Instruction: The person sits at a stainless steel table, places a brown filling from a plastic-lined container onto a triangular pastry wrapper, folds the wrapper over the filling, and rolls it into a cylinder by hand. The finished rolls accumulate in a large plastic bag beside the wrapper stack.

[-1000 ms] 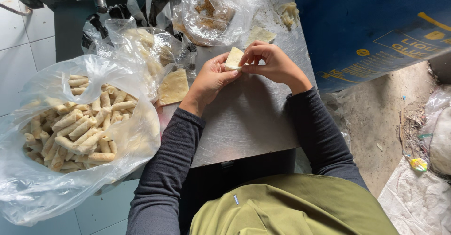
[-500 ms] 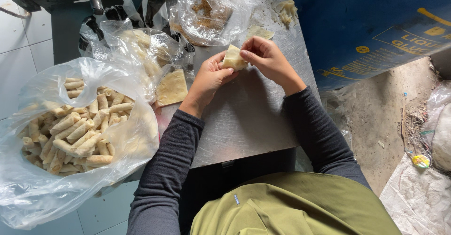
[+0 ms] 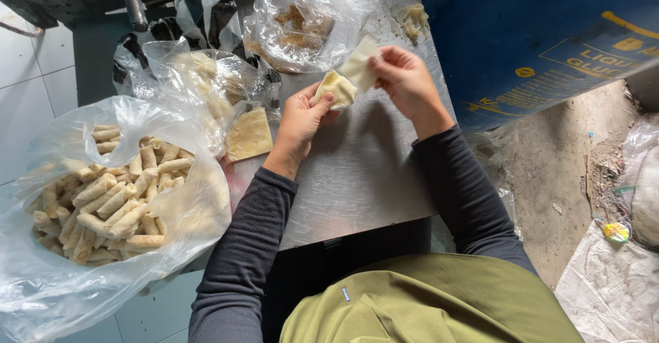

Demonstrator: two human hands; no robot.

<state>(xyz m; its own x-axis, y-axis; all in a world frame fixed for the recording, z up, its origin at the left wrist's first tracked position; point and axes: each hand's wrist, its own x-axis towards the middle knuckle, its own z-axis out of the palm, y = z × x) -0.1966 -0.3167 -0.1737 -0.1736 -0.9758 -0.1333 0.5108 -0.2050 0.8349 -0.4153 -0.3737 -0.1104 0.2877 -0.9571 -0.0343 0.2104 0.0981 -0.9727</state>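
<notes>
Left hand (image 3: 302, 120) pinches a pale, partly folded dough wrapper (image 3: 345, 82); right hand (image 3: 405, 82), at three o'clock, grips its upper flap above the steel table (image 3: 357, 178).

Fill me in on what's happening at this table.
A person in dark sleeves is folding a pale wrapper over a metal table. The left hand cradles the filled, bulging end while the right hand pinches the loose flap and lifts it up. To the left, a clear bag holds a heap of finished rolls. A flat stack of wrappers lies beside the left hand, and a bag of filling sits at the far edge.
</notes>
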